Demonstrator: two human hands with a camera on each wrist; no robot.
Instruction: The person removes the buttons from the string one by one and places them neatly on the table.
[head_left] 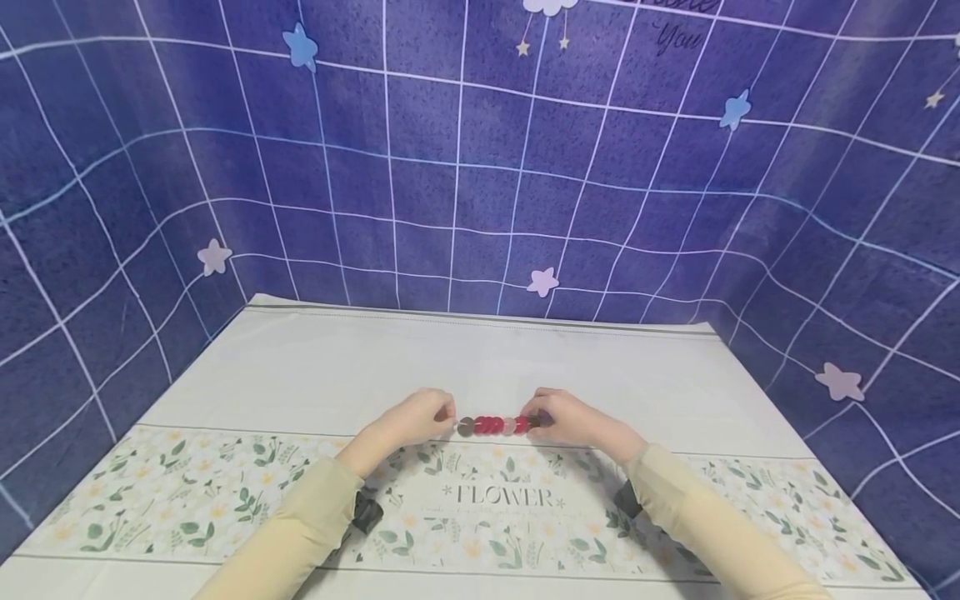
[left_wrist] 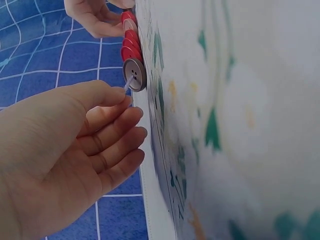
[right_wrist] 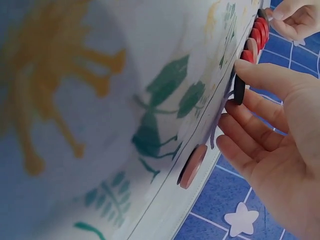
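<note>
A row of round buttons [head_left: 491,426], mostly red with a pink one among them, is threaded on a thin cord between my two hands. My left hand [head_left: 422,415] pinches the pale cord [left_wrist: 128,84] between thumb and index finger, its other fingers loosely bent. Right beside those fingertips is a grey-brown button [left_wrist: 140,74] with several holes. At the row's other end, my right hand [head_left: 567,417] pinches a black button [right_wrist: 240,91] between thumb and fingers. A loose pink button [right_wrist: 194,167] lies below the right hand in the right wrist view; I cannot make it out in the head view.
The white table [head_left: 337,354] carries a flower-print band [head_left: 262,492] with the word FLOWER across its front part. Blue cloth [head_left: 420,183] with white grid lines and stars encloses the back and sides. A dark strap device [head_left: 367,510] sits at the left wrist.
</note>
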